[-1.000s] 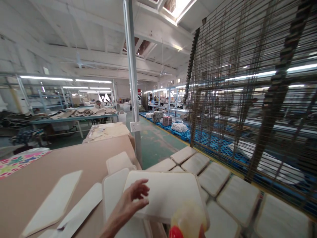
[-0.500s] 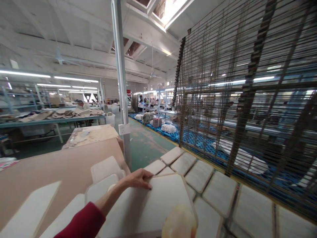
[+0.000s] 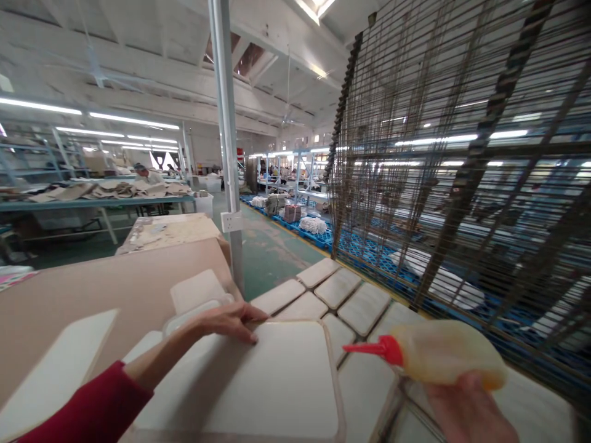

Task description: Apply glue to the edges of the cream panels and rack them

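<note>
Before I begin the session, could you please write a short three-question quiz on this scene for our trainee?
1. Which hand holds the bottle?
2. True or false: the bottle's red nozzle points straight up.
3. What does the left hand touch?
(a) the metal post
(b) a pale panel
(c) the wire rack

Key:
1. The right hand.
2. False; it points toward the picture's left.
3. b

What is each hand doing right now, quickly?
Left hand: at the far edge of a white round-cornered panel; whether it grips cannot be told.
Right hand: closed on a red-tipped squeeze bottle.
</note>
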### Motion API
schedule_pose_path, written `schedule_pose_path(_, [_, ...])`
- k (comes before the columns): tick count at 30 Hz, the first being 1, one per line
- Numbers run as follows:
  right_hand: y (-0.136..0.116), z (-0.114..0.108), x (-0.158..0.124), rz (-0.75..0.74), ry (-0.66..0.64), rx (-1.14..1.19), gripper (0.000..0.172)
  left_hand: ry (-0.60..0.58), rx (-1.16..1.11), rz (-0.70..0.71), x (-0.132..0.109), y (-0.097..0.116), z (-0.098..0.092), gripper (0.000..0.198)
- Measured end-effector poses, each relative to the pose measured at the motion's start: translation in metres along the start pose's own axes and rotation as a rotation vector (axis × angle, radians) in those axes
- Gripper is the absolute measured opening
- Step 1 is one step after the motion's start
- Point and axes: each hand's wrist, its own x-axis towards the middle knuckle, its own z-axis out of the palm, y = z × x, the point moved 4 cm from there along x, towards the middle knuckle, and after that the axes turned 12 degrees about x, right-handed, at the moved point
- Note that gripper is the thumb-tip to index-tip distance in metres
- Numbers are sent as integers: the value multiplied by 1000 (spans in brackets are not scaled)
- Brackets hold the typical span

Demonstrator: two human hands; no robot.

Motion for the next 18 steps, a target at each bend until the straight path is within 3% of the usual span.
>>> schedule_pose_path(2, [-1, 6, 9, 33, -13, 36, 58, -43, 3, -7, -3, 3, 2, 39])
schedule_pose_path(5, [1, 13, 15, -11, -177, -38, 46, -123, -17, -7, -7, 9, 5, 39])
schedule_pose_path(14, [8, -3, 22, 26, -379, -117, 33, -276, -80, 31, -12, 12, 8, 50])
schedule_pose_path(18, [3, 3, 15, 10, -441, -89, 30, -290, -78, 59, -15, 14, 6, 47])
